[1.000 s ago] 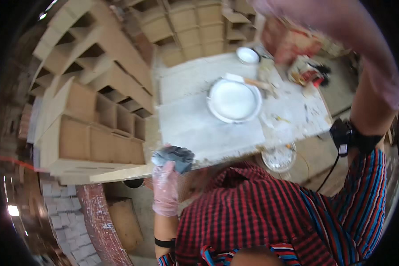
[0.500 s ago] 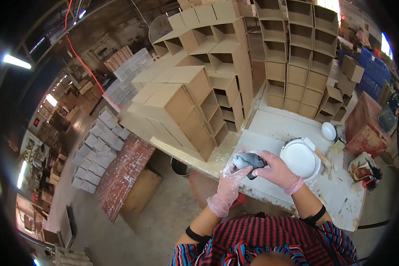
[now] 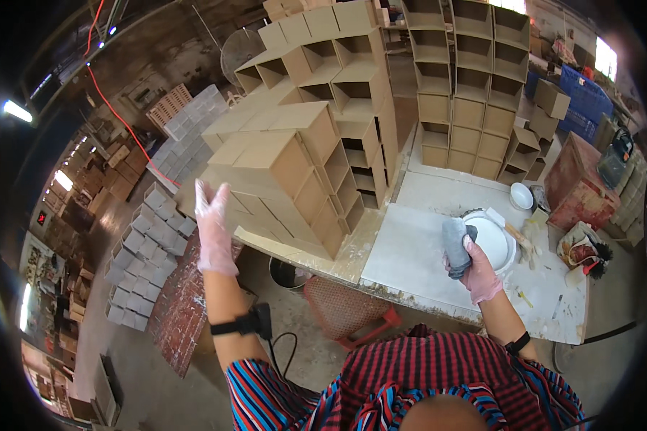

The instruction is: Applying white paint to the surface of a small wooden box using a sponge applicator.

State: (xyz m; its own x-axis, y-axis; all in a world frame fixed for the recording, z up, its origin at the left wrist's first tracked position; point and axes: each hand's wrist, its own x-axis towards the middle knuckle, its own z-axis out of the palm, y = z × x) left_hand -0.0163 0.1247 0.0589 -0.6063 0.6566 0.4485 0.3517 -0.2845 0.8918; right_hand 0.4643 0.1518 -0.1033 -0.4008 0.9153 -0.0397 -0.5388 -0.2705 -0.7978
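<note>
My right hand (image 3: pixel 478 273), in a thin pink glove, is closed round a bundled grey cloth (image 3: pixel 454 243) with darker patches. It holds the cloth over the white work surface, just left of a round tub of white liquid (image 3: pixel 485 248). My left hand (image 3: pixel 214 219), gloved the same way, is raised with its fingers apart and holds nothing. It is nearest to the left side of a tall stack of brown cardboard boxes (image 3: pixel 266 169); I cannot tell whether it touches them.
A brush (image 3: pixel 521 241) lies by the tub, with a small white bowl (image 3: pixel 521 196) beyond it. More open boxes (image 3: pixel 471 93) are stacked at the back. Left of the table are white boxes (image 3: pixel 140 251) and a red paint-spattered board (image 3: pixel 176 309). A red stool (image 3: pixel 345 305) stands beneath the table edge.
My left hand has let go of the grey cloth and swung far left, its fingers spreading. The right hand has moved slightly right with the cloth, close to the tub.
</note>
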